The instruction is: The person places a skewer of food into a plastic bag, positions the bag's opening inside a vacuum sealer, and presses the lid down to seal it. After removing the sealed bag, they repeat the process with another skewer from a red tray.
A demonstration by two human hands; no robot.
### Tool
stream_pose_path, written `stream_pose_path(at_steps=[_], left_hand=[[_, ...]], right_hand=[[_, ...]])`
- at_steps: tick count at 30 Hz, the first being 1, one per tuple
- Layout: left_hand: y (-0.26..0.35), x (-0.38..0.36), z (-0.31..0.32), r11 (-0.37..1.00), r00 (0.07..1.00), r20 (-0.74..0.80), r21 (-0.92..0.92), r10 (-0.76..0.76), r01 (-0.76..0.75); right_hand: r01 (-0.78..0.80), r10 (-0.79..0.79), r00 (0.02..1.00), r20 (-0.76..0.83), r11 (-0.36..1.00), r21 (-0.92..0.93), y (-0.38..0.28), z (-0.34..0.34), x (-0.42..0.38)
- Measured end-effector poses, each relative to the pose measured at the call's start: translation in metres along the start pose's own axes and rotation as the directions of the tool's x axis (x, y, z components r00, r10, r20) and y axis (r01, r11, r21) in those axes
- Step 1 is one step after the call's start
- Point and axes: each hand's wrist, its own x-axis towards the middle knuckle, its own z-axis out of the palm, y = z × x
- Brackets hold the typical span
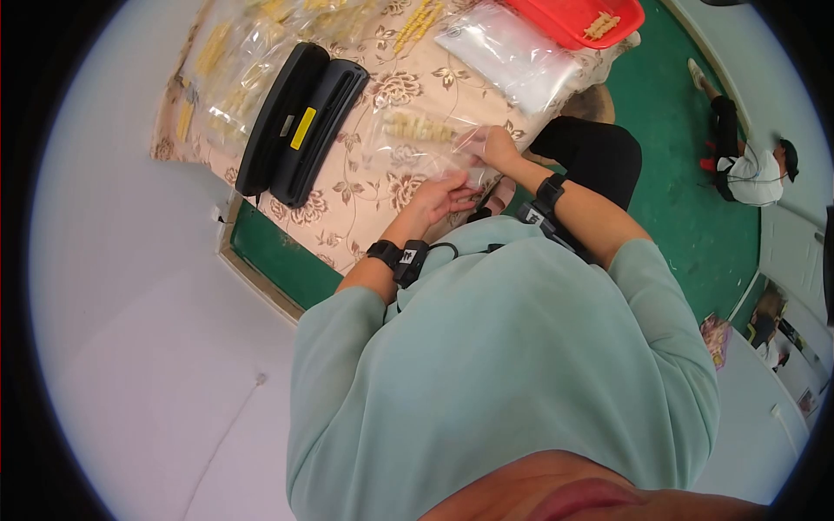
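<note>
A clear plastic bag (pixel 421 143) with a row of pale yellow pieces (pixel 419 129) inside lies on the floral tablecloth (pixel 347 213). My right hand (pixel 493 145) pinches the bag's near right edge. My left hand (pixel 441 198) rests on the bag's near edge just below, fingers spread flat against the plastic. Both wrists carry black bands.
A black heat sealer (pixel 300 122) lies left of the bag. Several filled clear bags (pixel 234 69) sit at the far left, a stack of unfilled bags (pixel 512 52) and a red tray (pixel 578 17) at the far right. Another person (pixel 747 165) crouches on the green floor.
</note>
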Motion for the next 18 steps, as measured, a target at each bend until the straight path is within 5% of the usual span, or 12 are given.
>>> stream_pose_path(at_steps=[11,18], left_hand=[[-0.001,-0.001,-0.003,0.999,0.999,0.036,-0.045,-0.01,0.012],[-0.002,-0.004,-0.001,0.998,1.0,-0.005,-0.056,-0.007,0.007]], right_hand=[[-0.023,0.018,0.963,0.27,1.0,0.012,-0.03,-0.08,-0.02],[0.184,-0.186,0.971,-0.152,0.983,-0.027,-0.101,-0.211,0.019]])
